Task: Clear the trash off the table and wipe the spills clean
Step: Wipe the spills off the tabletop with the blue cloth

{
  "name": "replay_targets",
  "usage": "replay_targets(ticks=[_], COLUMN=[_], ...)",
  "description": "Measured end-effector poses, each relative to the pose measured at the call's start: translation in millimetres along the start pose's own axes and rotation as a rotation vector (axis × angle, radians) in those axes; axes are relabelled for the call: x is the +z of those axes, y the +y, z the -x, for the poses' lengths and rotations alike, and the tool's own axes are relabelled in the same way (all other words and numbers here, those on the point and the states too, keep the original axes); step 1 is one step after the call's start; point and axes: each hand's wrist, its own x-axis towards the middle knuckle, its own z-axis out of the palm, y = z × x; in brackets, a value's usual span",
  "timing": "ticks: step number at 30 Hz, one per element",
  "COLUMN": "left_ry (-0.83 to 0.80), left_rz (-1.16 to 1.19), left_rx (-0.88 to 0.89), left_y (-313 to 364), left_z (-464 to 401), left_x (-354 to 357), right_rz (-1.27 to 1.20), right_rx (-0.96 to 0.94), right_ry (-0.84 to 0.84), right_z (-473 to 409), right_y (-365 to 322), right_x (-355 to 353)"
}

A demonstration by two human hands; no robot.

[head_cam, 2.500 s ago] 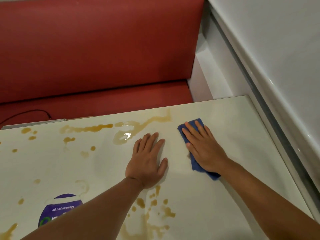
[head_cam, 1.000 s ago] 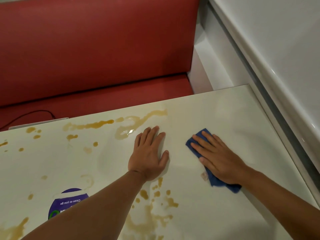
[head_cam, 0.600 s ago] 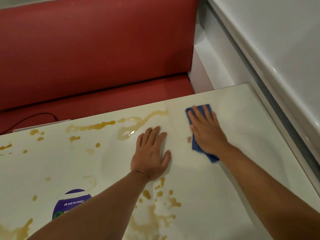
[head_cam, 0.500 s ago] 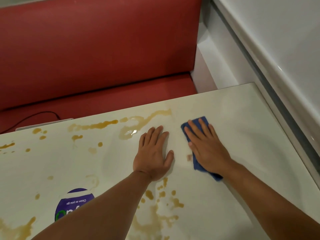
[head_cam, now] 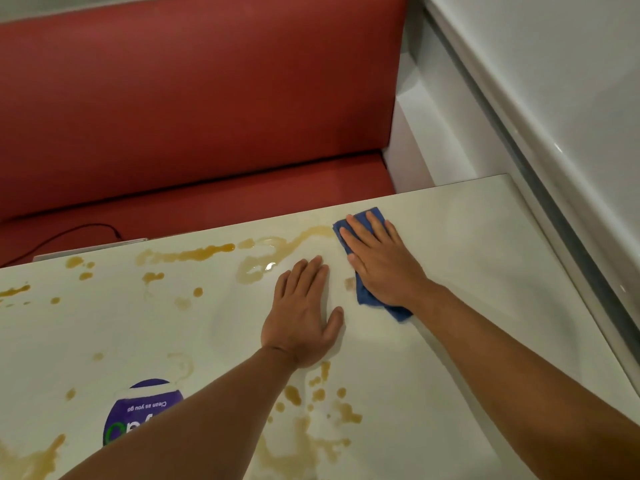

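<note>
A blue cloth (head_cam: 367, 296) lies on the white table (head_cam: 485, 271) near its far edge. My right hand (head_cam: 379, 263) presses flat on it with straight fingers, at the right end of a long brown spill streak (head_cam: 204, 252). To its left my left hand (head_cam: 303, 317) rests flat on the tabletop, fingers straight, holding nothing. More brown splashes (head_cam: 311, 427) spread below my left wrist, with small drops (head_cam: 152, 277) toward the left.
A red bench seat (head_cam: 207, 109) stands behind the table's far edge, with a black cable (head_cam: 69, 233) on its cushion. A white wall ledge (head_cam: 554, 133) runs along the right side. A purple round sticker (head_cam: 138, 414) sits on the table at lower left.
My right hand has slid the blue cloth back and forth across the table; since half a second ago it moved away from me to the end of the long streak. My left hand stayed put.
</note>
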Motion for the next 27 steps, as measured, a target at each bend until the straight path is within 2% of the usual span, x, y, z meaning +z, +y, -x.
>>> replay_targets(ticks=[6, 16, 20, 24, 27], left_ry=[-0.003, -0.005, -0.001, -0.002, -0.007], left_rz=[0.016, 0.010, 0.017, 0.030, 0.028], left_rx=[0.006, 0.016, 0.021, 0.022, 0.025], left_y=[0, -1, -1, -1, -1], left_z=[0, 0, 1, 0, 0], left_x=[-1, -1, -2, -2, -3], right_rz=[0.050, 0.005, 0.047, 0.070, 0.066], right_rx=[0.002, 0.025, -0.056, -0.059, -0.045], right_ry=[0.038, -0.012, 0.005, 0.022, 0.029], right_z=[96, -34, 16, 80, 77], right_y=[3, -19, -7, 8, 8], right_x=[22, -6, 6, 19, 18])
